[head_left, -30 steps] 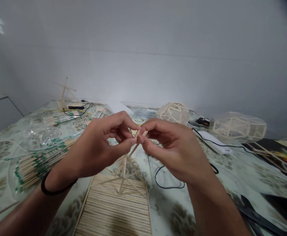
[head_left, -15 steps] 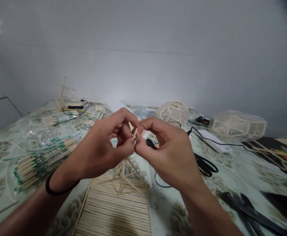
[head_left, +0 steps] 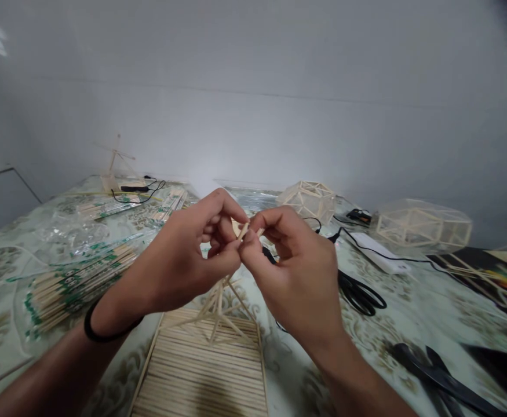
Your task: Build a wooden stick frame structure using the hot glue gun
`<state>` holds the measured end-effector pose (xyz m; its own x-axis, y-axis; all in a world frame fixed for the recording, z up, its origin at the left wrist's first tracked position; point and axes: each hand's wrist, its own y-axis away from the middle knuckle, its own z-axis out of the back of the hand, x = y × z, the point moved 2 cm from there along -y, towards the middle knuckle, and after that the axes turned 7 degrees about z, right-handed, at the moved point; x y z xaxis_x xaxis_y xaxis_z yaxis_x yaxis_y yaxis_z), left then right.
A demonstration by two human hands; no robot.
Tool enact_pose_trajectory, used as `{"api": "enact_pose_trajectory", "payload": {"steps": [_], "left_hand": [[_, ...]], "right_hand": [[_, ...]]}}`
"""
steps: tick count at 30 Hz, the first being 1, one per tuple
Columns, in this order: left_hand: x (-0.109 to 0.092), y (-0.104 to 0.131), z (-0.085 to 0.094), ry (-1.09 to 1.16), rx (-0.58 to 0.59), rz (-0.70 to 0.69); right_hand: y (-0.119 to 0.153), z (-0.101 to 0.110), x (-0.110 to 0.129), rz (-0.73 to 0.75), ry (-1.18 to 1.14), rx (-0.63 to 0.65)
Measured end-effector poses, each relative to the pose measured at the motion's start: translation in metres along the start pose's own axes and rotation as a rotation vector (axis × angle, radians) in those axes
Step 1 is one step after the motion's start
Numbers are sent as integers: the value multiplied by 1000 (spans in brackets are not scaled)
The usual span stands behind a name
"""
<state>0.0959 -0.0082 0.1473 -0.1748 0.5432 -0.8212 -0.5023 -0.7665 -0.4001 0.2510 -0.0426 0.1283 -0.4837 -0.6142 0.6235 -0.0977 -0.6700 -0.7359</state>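
The left hand (head_left: 183, 263) and right hand (head_left: 294, 272), thumbs and fingertips closed, pinch pale sticks (head_left: 243, 231) (the hands nearly meet) above a stick frame (head_left: 218, 310) on a slatted wooden panel (head_left: 201, 370)

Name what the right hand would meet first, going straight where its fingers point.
Probably the left hand, perhaps the stick it pinches first; both look very near or touching the right hand, depth being unclear.

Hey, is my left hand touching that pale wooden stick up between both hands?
Touching. The head view shows it: the left hand pinches the wooden stick between thumb and forefinger, part of it showing at their tips.
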Motion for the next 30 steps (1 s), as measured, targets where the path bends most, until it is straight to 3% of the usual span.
{"api": "enact_pose_trajectory", "payload": {"steps": [3, 8, 15, 19, 24, 30], "left_hand": [[2, -1, 0, -11, -1, 3], [2, -2, 1, -12, -35, 8], [0, 0, 2, -82, -51, 27], [-1, 0, 0, -104, -11, 50], [-1, -2, -3, -103, 8, 64], [1, -4, -2, -31, 15, 58]], "right_hand": [[-2, 2, -1, 31, 23, -24], [-11, 12, -2, -11, -122, 131], [-16, 21, -3, -71, -148, 238], [-16, 23, -2, -10, -114, 282], [-17, 28, 5, 177, 109, 271], [-12, 19, 2, 33, -82, 173]]}}
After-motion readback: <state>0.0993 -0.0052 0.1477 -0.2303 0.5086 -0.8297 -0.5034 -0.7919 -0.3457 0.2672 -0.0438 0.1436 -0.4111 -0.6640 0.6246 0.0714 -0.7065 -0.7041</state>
